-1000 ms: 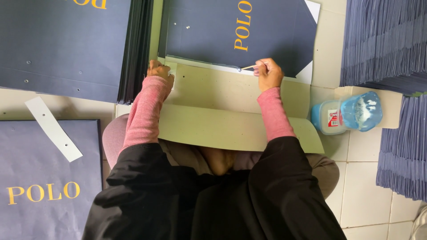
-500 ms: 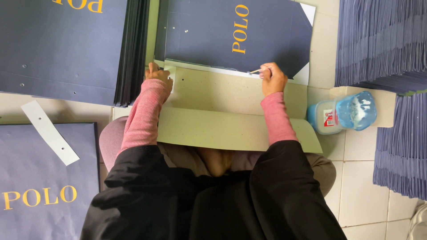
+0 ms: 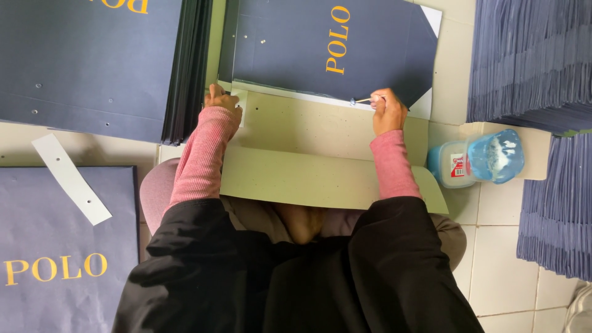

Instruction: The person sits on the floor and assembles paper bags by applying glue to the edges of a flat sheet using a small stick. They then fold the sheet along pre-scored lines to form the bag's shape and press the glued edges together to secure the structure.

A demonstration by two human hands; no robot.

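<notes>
My right hand is closed around a thin stick, its tip touching the near edge of the dark blue paper bag lying flat just beyond my hands. My left hand curls shut, pinching that edge's left corner. Under both wrists lies 1 pale green cardboard sheet; right of my right hand stands a blue plastic tub.

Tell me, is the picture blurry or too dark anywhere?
Head view: light is soft and even, with no harsh glare; the navy sheet and both hands, left hand and right hand, look sharp; the black jacket is a dark mass with little detail; the blue tub looks slightly soft.
</notes>
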